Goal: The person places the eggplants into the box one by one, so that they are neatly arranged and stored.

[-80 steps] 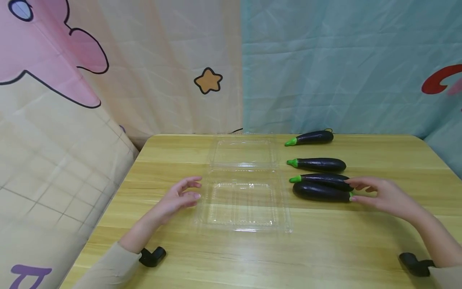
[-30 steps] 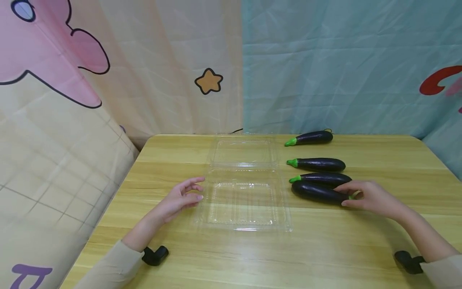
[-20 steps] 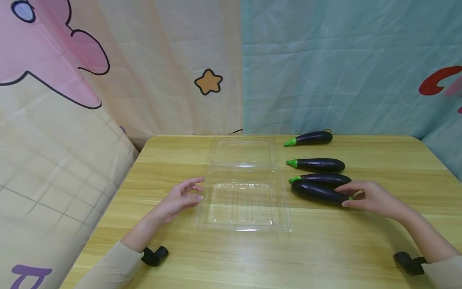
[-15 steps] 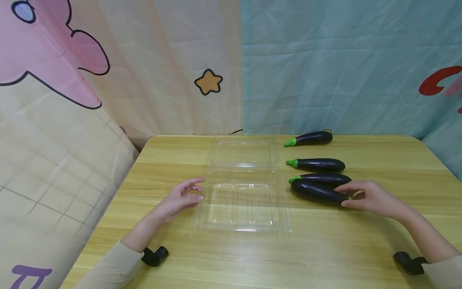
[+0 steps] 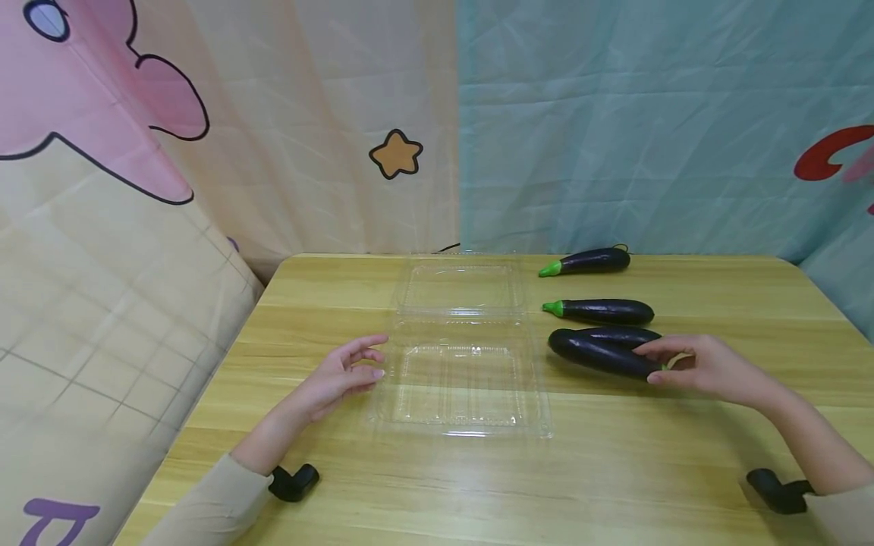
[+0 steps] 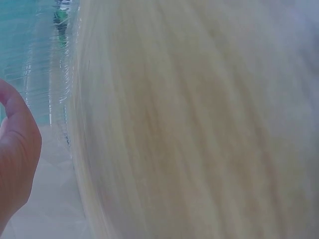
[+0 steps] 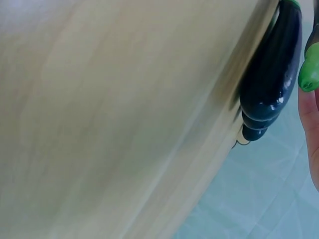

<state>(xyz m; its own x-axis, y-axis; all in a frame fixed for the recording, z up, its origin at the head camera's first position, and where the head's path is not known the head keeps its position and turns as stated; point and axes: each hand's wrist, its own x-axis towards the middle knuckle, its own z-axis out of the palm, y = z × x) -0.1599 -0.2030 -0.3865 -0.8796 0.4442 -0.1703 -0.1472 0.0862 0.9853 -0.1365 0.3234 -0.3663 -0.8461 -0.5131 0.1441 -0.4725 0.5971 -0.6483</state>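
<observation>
My right hand pinches an eggplant by its stem end, thumb in front and fingers behind. The eggplant's blunt end tips up and left, hiding the stem of another eggplant right behind it. In the right wrist view the held one's green stem shows at the edge, by the hand. My left hand is beside the left edge of a clear plastic clamshell container, fingers loosely bent and holding nothing; contact with the rim is hard to tell. The container lies unfolded, its lid away from me.
Two more eggplants, one in the middle and one at the back, lie right of the lid with green stems leftward. The wooden table ends against a printed curtain. Black wrist mounts sit by both sleeves.
Reaching in from the right, my right hand has taken hold of the nearest eggplant. Its blunt end has risen and swung back over the neighbour's stem. My left hand has hardly moved.
</observation>
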